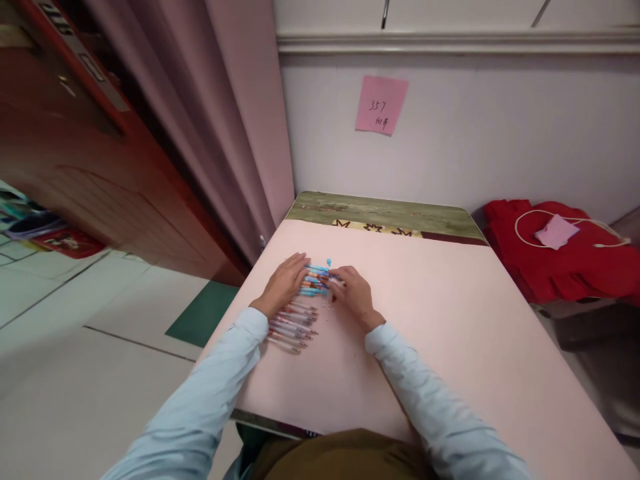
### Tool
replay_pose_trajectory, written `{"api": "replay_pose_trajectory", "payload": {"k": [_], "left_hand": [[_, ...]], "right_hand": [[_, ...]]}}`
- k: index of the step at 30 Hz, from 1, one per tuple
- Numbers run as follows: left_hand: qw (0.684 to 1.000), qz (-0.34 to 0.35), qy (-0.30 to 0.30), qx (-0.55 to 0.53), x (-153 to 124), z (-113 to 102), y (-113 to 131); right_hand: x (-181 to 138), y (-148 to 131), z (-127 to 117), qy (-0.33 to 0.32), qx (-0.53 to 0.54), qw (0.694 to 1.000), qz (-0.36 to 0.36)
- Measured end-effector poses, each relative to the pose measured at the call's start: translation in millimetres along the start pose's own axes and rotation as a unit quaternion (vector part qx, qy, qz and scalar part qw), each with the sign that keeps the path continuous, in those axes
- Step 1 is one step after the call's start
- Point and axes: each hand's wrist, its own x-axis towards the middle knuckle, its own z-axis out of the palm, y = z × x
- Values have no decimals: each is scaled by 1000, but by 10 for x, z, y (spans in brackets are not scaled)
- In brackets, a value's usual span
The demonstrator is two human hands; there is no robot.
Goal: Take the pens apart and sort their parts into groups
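Observation:
A row of several pens (300, 313) lies side by side on the pink table top (450, 320), the far ones with blue caps (316, 280). My left hand (284, 283) rests flat at the left end of the capped pens, fingers stretched along them. My right hand (354, 292) is at their right end, fingers curled in a pinch at the pen tips; what they hold is too small to make out. A loose blue cap (329, 262) lies just beyond the row. Both arms wear light blue sleeves.
A wall with a pink sticky note (381, 104) stands behind the table. A red cloth (560, 257) with a white cable and pink paper lies to the right. A pink curtain (235, 127) and a red-brown cabinet (100, 167) stand left, above the tiled floor.

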Motion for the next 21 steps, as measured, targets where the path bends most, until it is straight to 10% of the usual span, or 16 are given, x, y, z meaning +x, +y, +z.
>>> {"api": "replay_pose_trajectory", "payload": {"k": [7,21], "left_hand": [[989,-4,-138,50,53,251,-92],[992,24,-108,62,5,330,-205]], "right_hand": [[31,-31,227,-49,-58,993,-95],[-109,87,-72,-35,-35,999,4]]}}
